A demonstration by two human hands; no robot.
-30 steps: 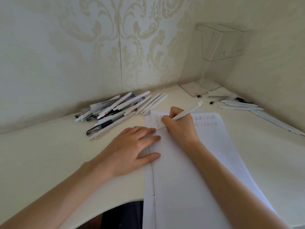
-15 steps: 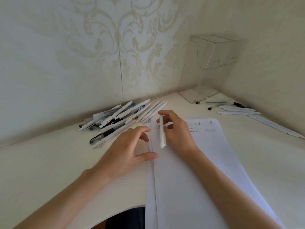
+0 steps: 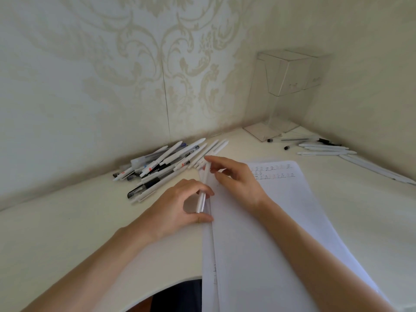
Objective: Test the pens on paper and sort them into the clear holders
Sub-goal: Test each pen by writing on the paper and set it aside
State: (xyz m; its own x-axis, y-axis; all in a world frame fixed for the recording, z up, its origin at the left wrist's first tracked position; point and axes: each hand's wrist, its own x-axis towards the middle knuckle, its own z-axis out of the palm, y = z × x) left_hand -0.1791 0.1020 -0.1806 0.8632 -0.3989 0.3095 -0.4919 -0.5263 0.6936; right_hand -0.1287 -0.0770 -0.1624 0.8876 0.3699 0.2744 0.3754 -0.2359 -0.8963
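Note:
A white pen (image 3: 203,190) lies lengthwise along the left edge of the white paper (image 3: 281,221). My left hand (image 3: 177,208) pinches its near end between thumb and fingers. My right hand (image 3: 236,179) holds its far end with the fingertips. Rows of test marks (image 3: 273,172) run across the top of the paper. A pile of white and dark pens (image 3: 166,163) lies to the left by the wall. A clear holder (image 3: 286,91) stands in the far right corner. Several white pens (image 3: 326,149) lie on the desk beside it.
The cream desk (image 3: 67,233) meets patterned walls at the back and right. Two small dark caps (image 3: 286,147) lie near the holder's base. More long white pens (image 3: 378,170) rest along the right wall. The desk's front edge curves in near my body.
My right hand stopped writing and turned the pen lengthwise. My left hand lifted off the paper and took the pen's near end. The view tilted slightly down.

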